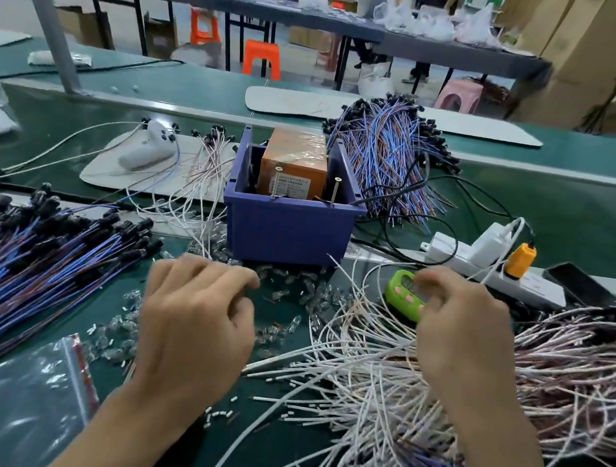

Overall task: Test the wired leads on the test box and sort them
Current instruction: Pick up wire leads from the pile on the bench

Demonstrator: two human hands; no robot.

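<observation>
Green tabletop (285, 454) carries a big tangled heap of white wired leads (412, 409) at the right and a bundle of blue and purple leads (13, 269) at the left. Between them, further back, a blue plastic bin (287, 226) holds the orange taped test box (294, 167). The left hand (193, 320) hovers with curled fingers over small clear bulbs (290, 286); whether it grips anything, I cannot tell. The right hand (463, 332) curls beside a small green counter (401, 291), its hold hidden.
</observation>
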